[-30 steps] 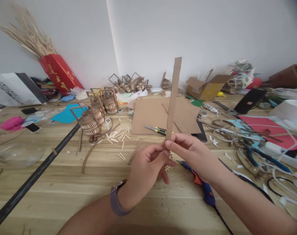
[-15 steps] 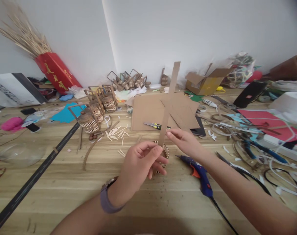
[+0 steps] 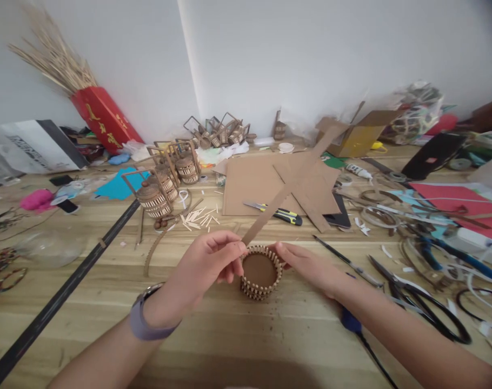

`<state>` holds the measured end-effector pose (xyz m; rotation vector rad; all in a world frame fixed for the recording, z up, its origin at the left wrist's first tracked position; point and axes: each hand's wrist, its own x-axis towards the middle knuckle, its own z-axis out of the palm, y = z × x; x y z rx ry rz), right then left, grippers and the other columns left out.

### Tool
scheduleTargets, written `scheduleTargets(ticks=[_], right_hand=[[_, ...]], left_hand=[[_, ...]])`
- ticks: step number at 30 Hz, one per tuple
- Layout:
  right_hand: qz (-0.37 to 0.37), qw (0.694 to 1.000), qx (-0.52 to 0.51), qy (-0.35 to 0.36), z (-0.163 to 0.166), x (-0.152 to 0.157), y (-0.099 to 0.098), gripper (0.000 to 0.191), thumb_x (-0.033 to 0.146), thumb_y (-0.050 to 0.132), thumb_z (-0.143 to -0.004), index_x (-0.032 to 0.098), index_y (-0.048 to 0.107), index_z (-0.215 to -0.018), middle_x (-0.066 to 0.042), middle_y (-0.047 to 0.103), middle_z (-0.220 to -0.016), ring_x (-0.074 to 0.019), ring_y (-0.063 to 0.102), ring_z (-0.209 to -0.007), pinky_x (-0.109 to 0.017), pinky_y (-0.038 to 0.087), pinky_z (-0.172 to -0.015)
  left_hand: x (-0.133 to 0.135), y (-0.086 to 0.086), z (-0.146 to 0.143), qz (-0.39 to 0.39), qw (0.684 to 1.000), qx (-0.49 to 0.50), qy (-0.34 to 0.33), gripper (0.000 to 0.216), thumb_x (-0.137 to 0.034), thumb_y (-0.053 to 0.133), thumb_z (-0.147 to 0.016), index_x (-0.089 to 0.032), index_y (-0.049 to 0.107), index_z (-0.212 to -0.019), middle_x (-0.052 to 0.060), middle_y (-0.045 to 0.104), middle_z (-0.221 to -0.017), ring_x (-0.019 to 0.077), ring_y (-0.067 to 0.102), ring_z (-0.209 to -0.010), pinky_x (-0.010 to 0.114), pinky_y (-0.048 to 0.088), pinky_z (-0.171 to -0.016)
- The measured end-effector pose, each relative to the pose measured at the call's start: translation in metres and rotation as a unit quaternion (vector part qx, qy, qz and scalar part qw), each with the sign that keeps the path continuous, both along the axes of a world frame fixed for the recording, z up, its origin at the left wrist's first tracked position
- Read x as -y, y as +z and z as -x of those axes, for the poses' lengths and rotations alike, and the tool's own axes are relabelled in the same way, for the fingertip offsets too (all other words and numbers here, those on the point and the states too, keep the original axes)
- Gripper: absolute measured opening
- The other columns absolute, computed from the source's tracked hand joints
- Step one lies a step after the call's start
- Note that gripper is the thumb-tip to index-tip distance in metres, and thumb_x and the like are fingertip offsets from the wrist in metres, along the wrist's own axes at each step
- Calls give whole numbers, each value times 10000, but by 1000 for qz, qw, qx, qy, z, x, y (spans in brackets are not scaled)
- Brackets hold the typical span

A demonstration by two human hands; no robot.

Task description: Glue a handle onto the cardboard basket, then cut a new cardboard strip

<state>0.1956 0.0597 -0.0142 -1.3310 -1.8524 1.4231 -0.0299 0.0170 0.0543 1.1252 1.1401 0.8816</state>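
My left hand [image 3: 217,256] pinches the lower end of a long brown cardboard strip [image 3: 266,214] between thumb and fingers. The strip slants up and to the right. Just below that end sits a small round basket [image 3: 257,292], its brown floor ringed by a wall of short pale sticks. My right hand [image 3: 303,265] is at the basket's right side, thumb by the rim and fingers against the outer wall, partly hidden. Beneath my right forearm lies a blue glue gun [image 3: 350,320], mostly covered.
Beyond the basket are cardboard sheets [image 3: 246,186] and a utility knife [image 3: 288,217]. Scissors [image 3: 422,302] and a thin black-handled tool [image 3: 337,251] lie at right. Loose sticks [image 3: 199,217] and finished lidded baskets [image 3: 153,202] stand left, along with a long black bar [image 3: 73,286].
The strip has tilted from nearly upright to slanting right. My left hand has moved left, uncovering the basket. My right hand has come down to the basket's side, its forearm now covering the glue gun.
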Motion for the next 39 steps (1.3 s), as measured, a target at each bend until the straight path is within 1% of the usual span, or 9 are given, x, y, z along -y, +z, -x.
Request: scheduleTargets(ticks=[4, 10, 15, 18, 20, 24, 30, 35, 39], right_hand=[[-32, 999, 20, 16, -5, 4, 0, 600, 717, 374, -900, 269, 729, -1082, -73, 724, -1212, -305, 642, -1161, -462, 503, -981], [-257, 958, 87, -95, -15, 4, 34, 366, 501, 443, -953, 227, 681, -1005, -78, 766, -969, -246, 713, -881, -391, 560, -766], [-612, 782, 118, -8, -6, 29, 85, 144, 215, 539, -956, 221, 623, -840, -14, 662, -693, -157, 608, -643, -286, 465, -607], [-706, 693, 148, 11, -2, 38, 102, 65, 191, 576, -947, 208, 638, -941, -43, 694, -775, -177, 615, -719, -320, 451, -667], [-688, 711, 145, 25, -4, 36, 98, 133, 199, 541, -966, 208, 628, -866, -39, 677, -739, -168, 608, -694, -308, 450, -642], [-494, 850, 182, -16, -11, 27, 57, 300, 257, 456, -986, 218, 599, -725, -34, 657, -667, -170, 625, -627, -283, 476, -568], [-159, 979, 98, 86, -4, 35, 1, 326, 272, 402, -969, 222, 676, -1139, -82, 740, -1148, -219, 688, -1048, -356, 537, -918], [-245, 954, 161, 63, -7, 53, 20, 297, 261, 405, -986, 225, 689, -1065, -67, 746, -983, -198, 699, -901, -315, 554, -763], [-549, 816, 180, 35, -8, 64, 63, 264, 270, 411, -1019, 245, 673, -1024, -47, 721, -882, -175, 654, -767, -314, 498, -689]], left_hand=[[-3, 3, 4, 5, 1000, -15, -21, 199, -360, 667, -731, -174, 606, -693, -53, 616, -519, 44, 472, -410, 150, 320, -410], [-5, 4, 5, -5, 998, -24, -49, 198, -367, 645, -727, -182, 595, -675, -58, 598, -516, 49, 449, -424, 169, 298, -418], [-8, 5, 5, 1, 997, -42, -58, 209, -383, 640, -714, -190, 579, -663, -68, 570, -493, 54, 427, -414, 184, 284, -420], [-9, 6, 5, -4, 997, -44, -59, 215, -389, 639, -716, -190, 577, -659, -69, 566, -497, 55, 430, -422, 184, 287, -426], [-9, 6, 5, -8, 997, -44, -59, 212, -389, 632, -724, -190, 585, -665, -68, 569, -502, 56, 432, -428, 182, 294, -431], [-10, 5, 8, -14, 997, -48, -65, 200, -385, 616, -732, -192, 597, -685, -61, 588, -521, 60, 444, -435, 180, 309, -434], [-14, 7, 14, -19, 993, -70, -98, 211, -393, 614, -734, -188, 596, -688, -51, 587, -509, 71, 457, -441, 176, 326, -428], [-16, 9, 19, -27, 988, -94, -123, 286, -466, 607, -771, -186, 595, -716, -46, 576, -505, 77, 455, -449, 181, 318, -429], [-16, 11, 19, -31, 985, -111, -131, 322, -501, 629, -767, -188, 577, -708, -48, 568, -501, 75, 429, -438, 191, 311, -435]])
